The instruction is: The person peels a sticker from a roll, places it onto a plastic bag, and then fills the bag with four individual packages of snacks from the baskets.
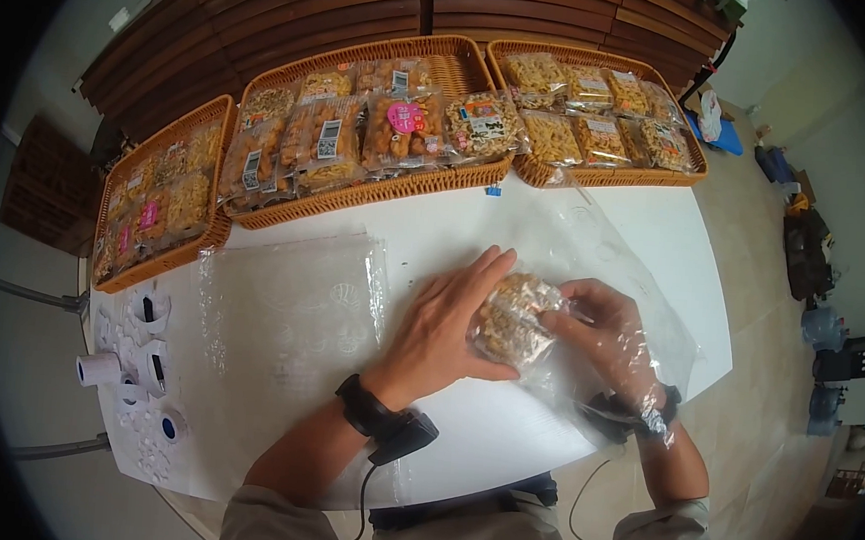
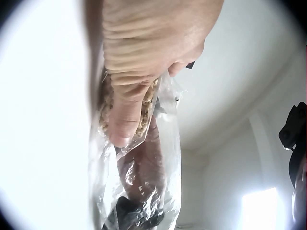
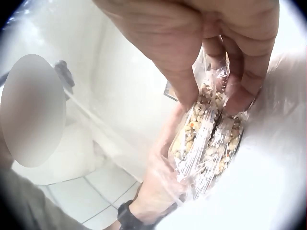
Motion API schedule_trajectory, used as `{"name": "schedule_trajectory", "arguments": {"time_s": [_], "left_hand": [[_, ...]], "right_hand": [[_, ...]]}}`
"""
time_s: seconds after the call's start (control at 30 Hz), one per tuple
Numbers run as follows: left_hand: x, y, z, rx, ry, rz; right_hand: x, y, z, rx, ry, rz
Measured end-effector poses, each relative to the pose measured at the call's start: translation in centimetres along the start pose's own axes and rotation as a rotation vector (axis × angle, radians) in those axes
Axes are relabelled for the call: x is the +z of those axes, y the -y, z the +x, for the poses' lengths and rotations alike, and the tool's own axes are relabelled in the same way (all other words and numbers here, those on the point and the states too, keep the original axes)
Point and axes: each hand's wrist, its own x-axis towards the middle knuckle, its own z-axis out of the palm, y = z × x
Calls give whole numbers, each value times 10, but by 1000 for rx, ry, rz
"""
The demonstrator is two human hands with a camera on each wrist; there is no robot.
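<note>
White table (image 1: 426, 214): we would brace lightly, pinch gently, sparing likely brittle contents. Middle basket (image 1: 378, 194), right basket (image 1: 619, 178), left basket (image 1: 163, 256), along its far edge: packaged snacks. Clear bag (image 1: 643, 270), towards right edge. Left hand (image 1: 444, 316): thumb spread from fingers, holding snack packet (image 1: 514, 326), right of table's middle. Right hand (image 1: 613, 343): thumb and fingers pinching its wrapper (image 3: 194, 163).

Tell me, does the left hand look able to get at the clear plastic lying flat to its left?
Probably yes: the clear plastic lies close by, with nothing visibly blocking the way. But the left hand holds the snack packet, so it would likely need to let go first.
</note>
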Motion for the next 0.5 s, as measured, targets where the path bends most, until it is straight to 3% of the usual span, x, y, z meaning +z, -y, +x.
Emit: {"name": "schedule_trajectory", "arguments": {"time_s": [0.2, 0.3, 0.4, 0.5], "left_hand": [[1, -1, 0, 67, 50, 74], [-1, -3, 1, 51, 58, 44], [-1, -3, 1, 21, 67, 70], [-1, -5, 1, 7, 62, 78]], "right_hand": [[2, -9, -1, -60, 92, -36], [2, -2, -11, 11, 79, -67], [-5, 6, -24, -178, 68, -215], [-20, 14, -37, -194, 40, -318]]}}
